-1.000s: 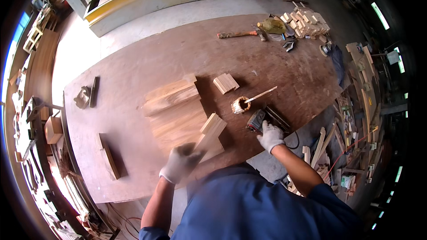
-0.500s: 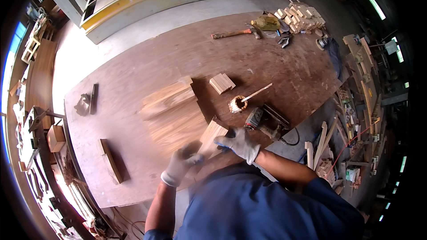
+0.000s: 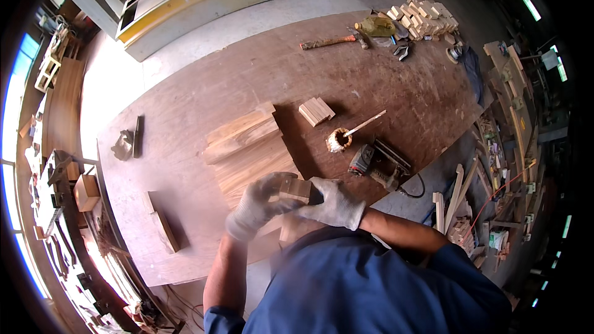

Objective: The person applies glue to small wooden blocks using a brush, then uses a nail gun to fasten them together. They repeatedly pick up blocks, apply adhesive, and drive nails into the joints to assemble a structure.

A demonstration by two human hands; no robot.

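Both my hands wear pale work gloves and are close together at the table's near edge. My left hand (image 3: 257,204) is closed round the left side of short wooden blocks (image 3: 296,190), whose end faces show between the palms. My right hand (image 3: 334,204) grips the same blocks from the right. How many pieces are held cannot be made out. Just beyond the hands lies a layer of wooden boards (image 3: 247,154). A small stack of wooden pieces (image 3: 316,111) sits past them, near a glue-smeared pot (image 3: 337,142) with a stick (image 3: 366,122) leaning in it.
A nail gun (image 3: 378,166) with a hose lies right of my hands on the brown table (image 3: 204,86). Farther off are a hammer (image 3: 328,42), a yellowish bottle (image 3: 375,26) and piled wooden blocks (image 3: 427,17). A wooden strip (image 3: 162,224) lies at the near left.
My hands have come together and lifted the wooden piece up from the table edge, turning its end faces upward. The left hand has moved right and up to close on it.
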